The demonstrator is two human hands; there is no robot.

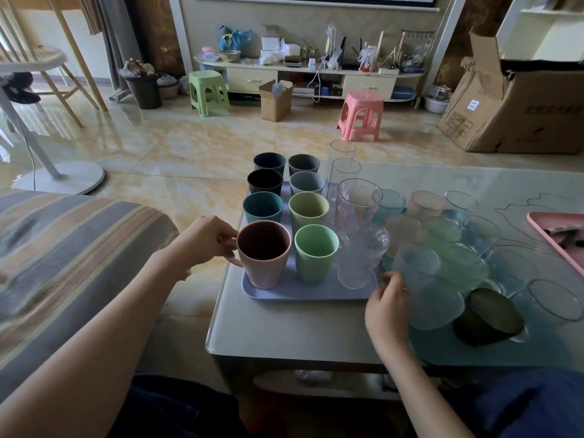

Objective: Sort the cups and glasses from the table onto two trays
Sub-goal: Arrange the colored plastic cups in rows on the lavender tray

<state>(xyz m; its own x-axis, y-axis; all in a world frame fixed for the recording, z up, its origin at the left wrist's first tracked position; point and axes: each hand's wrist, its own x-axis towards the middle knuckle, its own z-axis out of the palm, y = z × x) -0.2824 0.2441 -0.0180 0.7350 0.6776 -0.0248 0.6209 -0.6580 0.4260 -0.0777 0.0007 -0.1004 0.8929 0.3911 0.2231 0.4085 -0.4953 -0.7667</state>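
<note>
Sorting looks nearly finished — our left hand (207, 240) pinches the handle of the pink mug (264, 252) at the lavender tray's (303, 292) near-left corner. Our right hand (387, 306) curls around a frosted glass (426, 286) near the teal tray (387, 267); next it needs a free spot there.
</note>
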